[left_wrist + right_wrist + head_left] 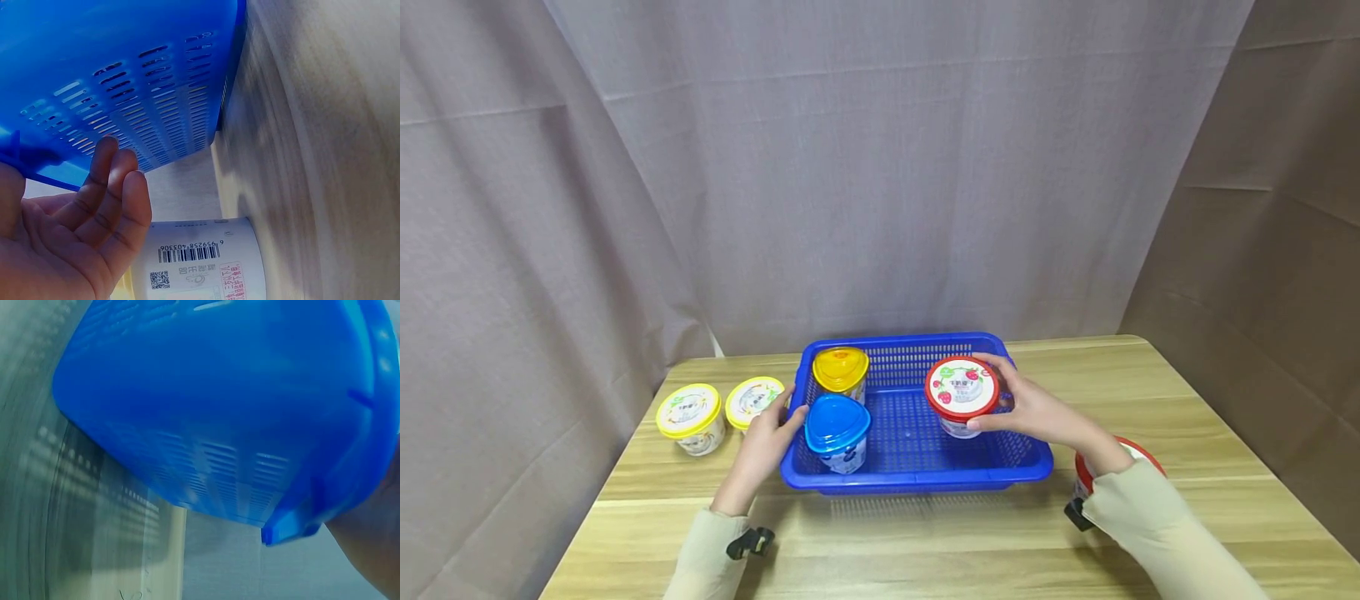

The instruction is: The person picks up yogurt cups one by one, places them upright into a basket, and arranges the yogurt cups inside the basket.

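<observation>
My right hand (1037,408) grips a tub with a red-rimmed lid and strawberry print (962,387), thumb and fingers on opposite sides, over the right half of a blue plastic basket (917,481). Whether the tub touches the basket floor cannot be told. At the basket's left rim, my left hand (763,442) holds on, thumb over the edge and fingers (134,194) bent below it outside. Inside on the left stand a blue-lidded tub (837,425) and, behind it, a yellow-lidded tub (841,369). In the right wrist view the basket wall (206,406) hides the held tub.
Left of the basket stand two tubs with yellow-rimmed lids, an outer one (691,417) and one beside my left hand (751,398). Another red-rimmed tub (1142,454) sits right of the basket, partly under my right wrist. Grey cloth (887,183) hangs behind the wooden table (880,550).
</observation>
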